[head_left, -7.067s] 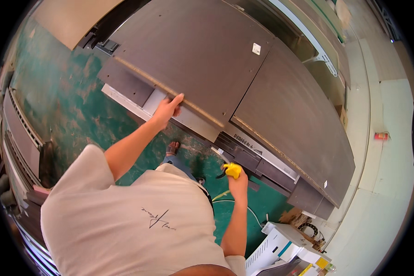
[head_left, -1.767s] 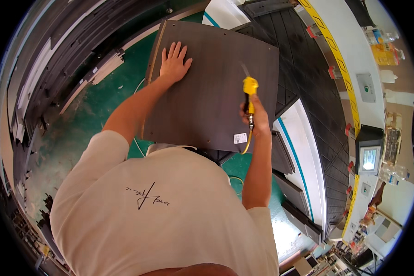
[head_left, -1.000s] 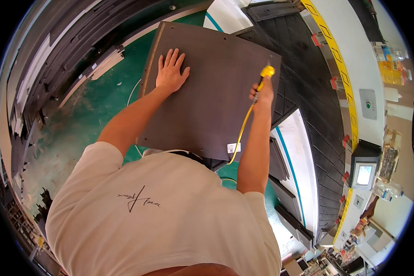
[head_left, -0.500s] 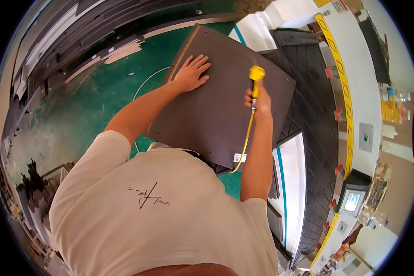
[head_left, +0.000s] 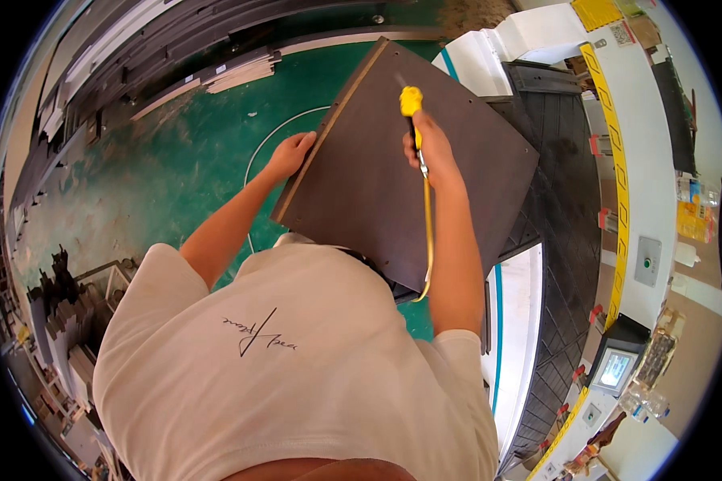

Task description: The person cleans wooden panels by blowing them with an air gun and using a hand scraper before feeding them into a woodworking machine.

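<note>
Left hand [head_left: 291, 155] touches the brown panel's [head_left: 361, 192] edge, though I can't tell whether it pinches; my right hand [head_left: 433, 148] wraps a yellow air gun [head_left: 411, 100].

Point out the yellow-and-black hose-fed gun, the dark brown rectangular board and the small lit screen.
Yellow-and-black hose-fed gun [head_left: 411, 100]: head view, yellow front end.
Dark brown rectangular board [head_left: 365, 172]: head view, upper face.
Small lit screen [head_left: 615, 369]: head view, display's middle.

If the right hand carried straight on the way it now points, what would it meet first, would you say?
Most likely the dark panel beneath it: the right hand, holding the yellow hose-fed gun, points toward the panel's far corner. Its height is unclear, so it might pass over.
</note>
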Available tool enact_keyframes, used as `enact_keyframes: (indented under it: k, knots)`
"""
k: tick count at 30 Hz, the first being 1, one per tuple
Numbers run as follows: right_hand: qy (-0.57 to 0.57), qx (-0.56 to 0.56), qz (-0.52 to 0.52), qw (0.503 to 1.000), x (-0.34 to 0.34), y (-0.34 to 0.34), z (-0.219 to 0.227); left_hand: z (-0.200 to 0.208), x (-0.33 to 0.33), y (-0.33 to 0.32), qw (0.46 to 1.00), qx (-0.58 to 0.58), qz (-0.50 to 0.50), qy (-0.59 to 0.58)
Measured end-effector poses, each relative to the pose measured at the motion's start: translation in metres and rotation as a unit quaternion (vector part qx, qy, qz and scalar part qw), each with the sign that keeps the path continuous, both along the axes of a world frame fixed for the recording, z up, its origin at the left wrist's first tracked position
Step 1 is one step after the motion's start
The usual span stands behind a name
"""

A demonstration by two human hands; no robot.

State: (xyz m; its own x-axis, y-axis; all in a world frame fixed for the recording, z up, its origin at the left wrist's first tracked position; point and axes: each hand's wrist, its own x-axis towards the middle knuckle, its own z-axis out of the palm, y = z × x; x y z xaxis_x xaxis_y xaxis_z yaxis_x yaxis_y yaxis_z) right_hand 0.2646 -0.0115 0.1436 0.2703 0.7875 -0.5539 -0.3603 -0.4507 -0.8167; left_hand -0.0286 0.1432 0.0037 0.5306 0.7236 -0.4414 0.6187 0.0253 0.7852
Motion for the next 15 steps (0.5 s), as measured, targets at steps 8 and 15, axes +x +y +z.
enact_keyframes:
  k: [8,15]
  knots:
    - [-0.057,-0.069,0.004,0.996,-0.002,-0.124,0.018,0.058,-0.07,-0.074,0.992,-0.109,-0.038,0.05]
    - [0.001,-0.056,0.255,0.965,-0.037,-0.198,0.013,0.089,-0.088,-0.071,0.932,-0.071,-0.276,0.222]
